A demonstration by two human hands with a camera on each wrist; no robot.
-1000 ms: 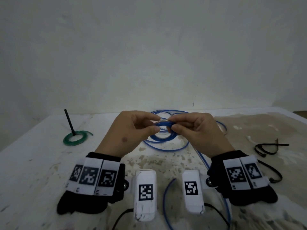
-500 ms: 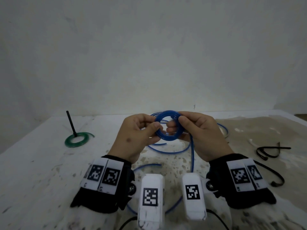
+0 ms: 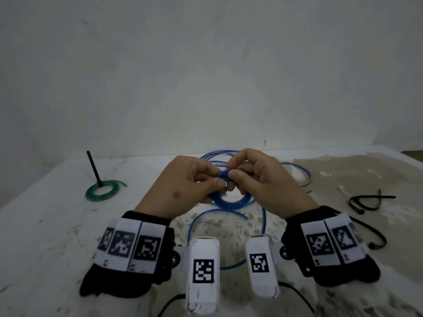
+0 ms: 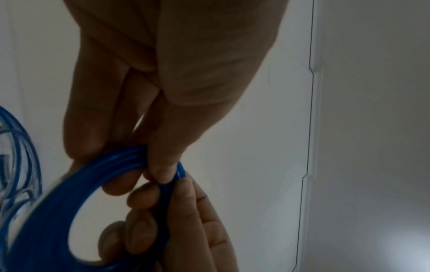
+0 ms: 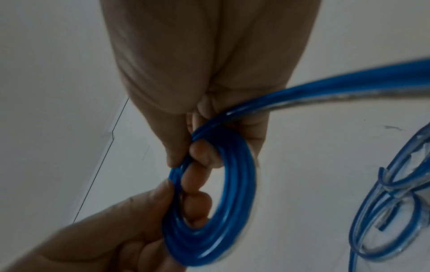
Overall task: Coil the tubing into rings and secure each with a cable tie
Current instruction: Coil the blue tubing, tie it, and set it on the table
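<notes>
A small coil of blue tubing [image 3: 231,200] [image 4: 58,211] [image 5: 235,193] hangs between both hands above the table. My left hand [image 3: 206,181] [image 4: 149,165] pinches the coil's near-left rim with thumb and fingers. My right hand [image 3: 233,172] [image 5: 188,152] pinches the same rim just beside it, fingers curled through the ring. The tubing's loose length [image 3: 263,216] [image 5: 337,93] trails from the coil toward me, and wider loops [image 3: 295,168] [image 5: 384,211] lie on the table behind the hands.
A green tubing ring [image 3: 101,191] with an upright black cable tie [image 3: 93,168] sits at the left on the table [image 3: 45,225]. Loose black cable ties [image 3: 366,202] lie at the right. A wall stands behind the table.
The coil, held upright and raised half a second ago, has tipped down and lower between the hands. Both hands shifted their pinch on its rim, and the trailing tubing moved.
</notes>
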